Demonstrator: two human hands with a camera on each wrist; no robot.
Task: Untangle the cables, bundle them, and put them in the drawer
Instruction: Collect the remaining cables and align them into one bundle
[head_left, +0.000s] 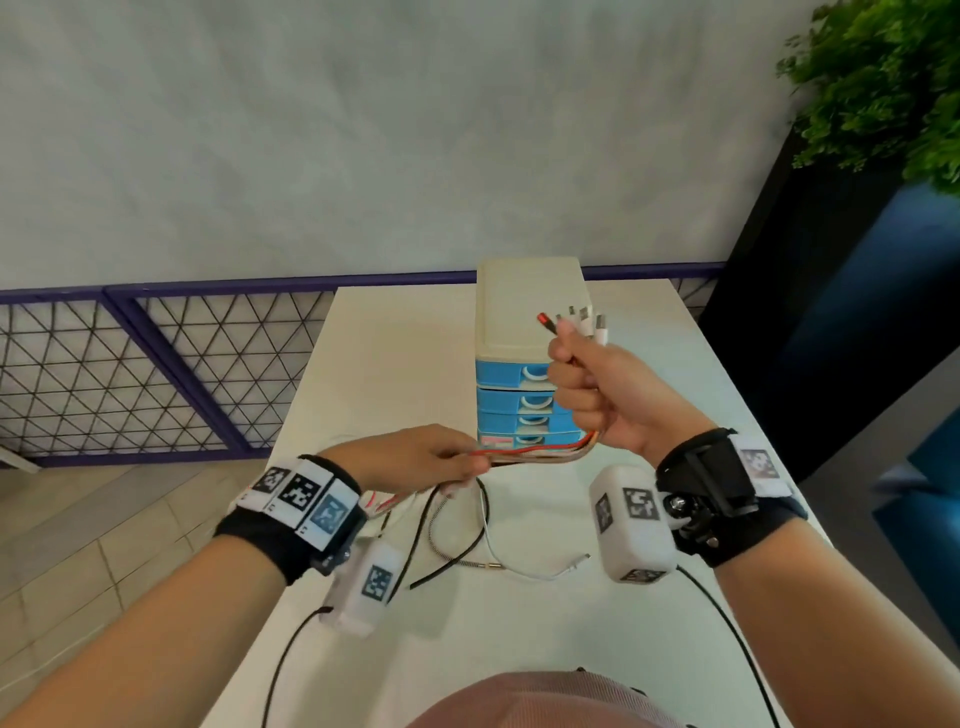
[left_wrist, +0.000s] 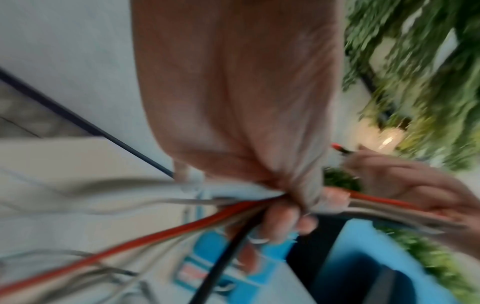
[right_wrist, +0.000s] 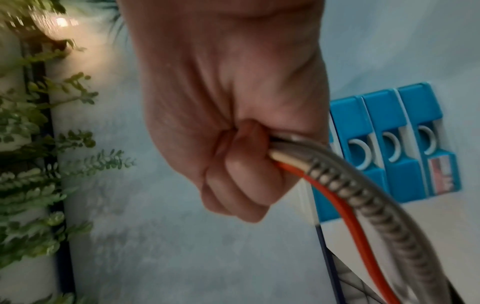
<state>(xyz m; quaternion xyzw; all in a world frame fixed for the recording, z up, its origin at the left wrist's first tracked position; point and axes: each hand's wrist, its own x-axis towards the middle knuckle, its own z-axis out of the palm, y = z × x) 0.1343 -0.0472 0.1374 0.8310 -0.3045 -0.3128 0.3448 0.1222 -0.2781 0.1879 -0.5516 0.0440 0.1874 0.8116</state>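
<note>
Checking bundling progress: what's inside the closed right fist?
The right hand grips the cables; plug ends stick out above. How they lie inside the fist is covered.

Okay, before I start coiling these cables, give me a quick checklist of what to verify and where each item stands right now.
1. Plug ends gathered in the right hand: ok, the plugs stick out above the fist.
2. Left hand pinching the cables: ok.
3. Span between the hands free of knots: ok, strands run side by side.
4. Tails on the table untangled: cannot tell, they loop and cross.
5. A drawer of the drawer unit open: not ok, all shut.
</note>
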